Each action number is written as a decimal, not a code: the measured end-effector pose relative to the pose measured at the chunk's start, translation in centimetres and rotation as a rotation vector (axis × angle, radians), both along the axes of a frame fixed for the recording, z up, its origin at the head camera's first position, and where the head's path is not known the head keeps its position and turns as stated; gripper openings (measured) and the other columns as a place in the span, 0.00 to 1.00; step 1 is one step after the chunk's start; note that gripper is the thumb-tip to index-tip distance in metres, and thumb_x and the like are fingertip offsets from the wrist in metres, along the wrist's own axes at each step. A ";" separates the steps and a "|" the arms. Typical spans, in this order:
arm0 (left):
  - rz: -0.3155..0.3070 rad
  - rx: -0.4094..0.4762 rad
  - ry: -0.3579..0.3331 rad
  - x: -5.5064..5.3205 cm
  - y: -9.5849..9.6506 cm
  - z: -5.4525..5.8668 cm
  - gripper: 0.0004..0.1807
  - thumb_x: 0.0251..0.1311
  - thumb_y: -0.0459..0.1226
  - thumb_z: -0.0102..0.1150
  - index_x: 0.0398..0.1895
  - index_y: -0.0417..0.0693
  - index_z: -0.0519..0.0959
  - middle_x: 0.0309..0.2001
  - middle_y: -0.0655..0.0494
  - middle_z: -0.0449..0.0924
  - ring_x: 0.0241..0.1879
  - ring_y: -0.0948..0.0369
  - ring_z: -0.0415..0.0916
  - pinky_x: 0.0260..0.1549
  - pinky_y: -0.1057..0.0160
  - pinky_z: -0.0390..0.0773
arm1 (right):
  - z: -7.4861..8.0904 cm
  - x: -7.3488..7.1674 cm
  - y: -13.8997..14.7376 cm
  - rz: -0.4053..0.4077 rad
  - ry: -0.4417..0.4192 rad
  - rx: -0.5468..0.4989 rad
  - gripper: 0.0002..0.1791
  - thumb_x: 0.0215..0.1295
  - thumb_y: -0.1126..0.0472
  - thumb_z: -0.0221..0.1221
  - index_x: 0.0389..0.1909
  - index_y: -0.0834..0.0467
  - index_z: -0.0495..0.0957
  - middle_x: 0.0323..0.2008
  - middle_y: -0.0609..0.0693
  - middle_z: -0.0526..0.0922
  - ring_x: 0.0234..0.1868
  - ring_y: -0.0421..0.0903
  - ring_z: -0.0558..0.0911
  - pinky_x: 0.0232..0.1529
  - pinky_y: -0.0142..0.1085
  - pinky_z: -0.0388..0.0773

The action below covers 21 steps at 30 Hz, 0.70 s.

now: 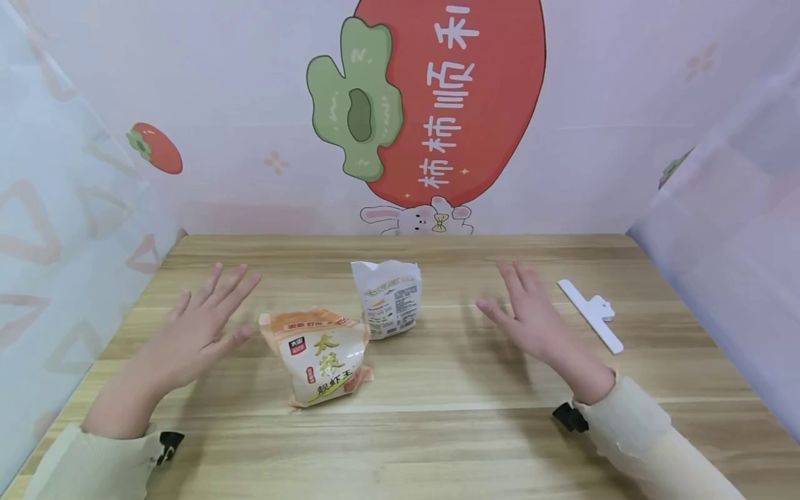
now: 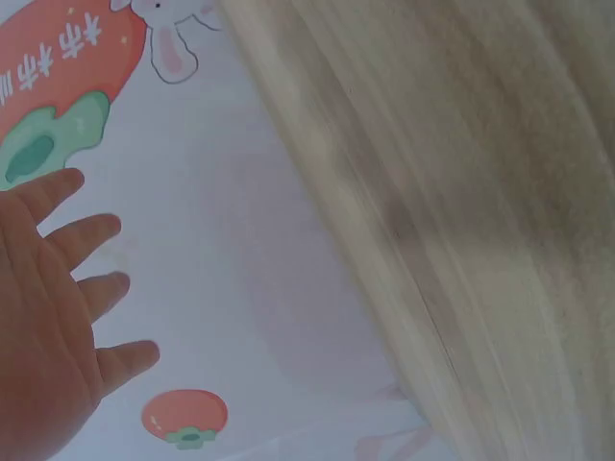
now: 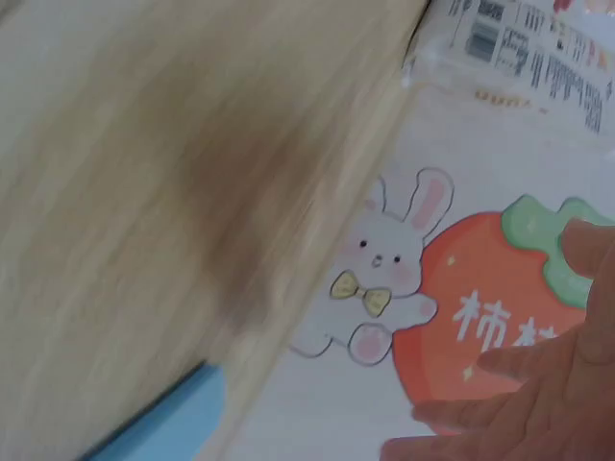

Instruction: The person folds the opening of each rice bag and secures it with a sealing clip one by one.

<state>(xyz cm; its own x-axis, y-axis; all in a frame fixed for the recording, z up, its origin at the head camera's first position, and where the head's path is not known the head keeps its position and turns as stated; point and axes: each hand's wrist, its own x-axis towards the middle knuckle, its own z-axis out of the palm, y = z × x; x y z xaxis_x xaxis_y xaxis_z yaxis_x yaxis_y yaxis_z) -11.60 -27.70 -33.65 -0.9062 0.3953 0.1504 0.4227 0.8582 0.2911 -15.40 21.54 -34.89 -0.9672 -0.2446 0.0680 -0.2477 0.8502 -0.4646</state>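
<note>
My left hand (image 1: 200, 337) hovers over the left of the table with fingers spread, holding nothing. Just right of it stands an orange and white snack bag (image 1: 325, 364) with Chinese print. Behind that bag is a white bag (image 1: 392, 302) with small printed text, its upper part narrowing to a flat edge. Over the right side my right hand (image 1: 531, 316) is raised, fingers extended and apart from everything. A white clip with a long straight bar (image 1: 590, 316) lies on the table beyond it. In the right wrist view the white bag (image 3: 528, 58) shows at the top right.
The wood-grain table (image 1: 437, 444) meets a pale back wall (image 1: 250, 139) printed with a large persimmon and a rabbit. Patterned side walls (image 1: 56, 208) close in the left and right. A light blue edge (image 3: 173, 418) shows low in the right wrist view.
</note>
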 end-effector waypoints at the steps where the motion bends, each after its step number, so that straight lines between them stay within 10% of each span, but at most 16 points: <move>1: -0.015 0.005 0.001 0.2 0.2 0.0 0.41 0.70 0.51 0.52 0.80 0.64 0.45 0.81 0.52 0.42 0.80 0.49 0.28 0.65 0.23 0.40 | 0.0 0.2 -0.3 0.007 0.005 -0.016 0.46 0.72 0.37 0.50 0.79 0.58 0.44 0.76 0.69 0.48 0.75 0.72 0.49 0.68 0.70 0.53; 15: -0.156 0.114 -0.007 1.4 2.7 -0.4 0.41 0.56 0.48 0.69 0.73 0.54 0.64 0.70 0.52 0.70 0.69 0.46 0.67 0.60 0.39 0.70 | -0.9 2.5 -4.2 0.102 -0.037 -0.117 0.37 0.70 0.42 0.57 0.73 0.56 0.61 0.64 0.60 0.70 0.61 0.58 0.75 0.54 0.55 0.78; 21: -0.132 0.151 -0.115 1.9 3.3 -0.6 0.37 0.57 0.51 0.69 0.68 0.51 0.69 0.66 0.46 0.74 0.64 0.42 0.72 0.56 0.37 0.73 | -1.6 3.2 -6.3 0.162 -0.129 -0.187 0.33 0.70 0.44 0.59 0.70 0.55 0.65 0.60 0.58 0.75 0.61 0.57 0.76 0.55 0.53 0.77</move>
<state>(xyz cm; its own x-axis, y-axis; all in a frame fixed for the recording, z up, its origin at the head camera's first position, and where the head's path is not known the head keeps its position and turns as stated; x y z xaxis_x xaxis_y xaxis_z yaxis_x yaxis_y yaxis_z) -9.69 -24.38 -34.24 -0.8629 0.4922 0.1150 0.4846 0.7411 0.4646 -12.21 15.20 -36.51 -0.9199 -0.3920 0.0058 -0.3027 0.7009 -0.6459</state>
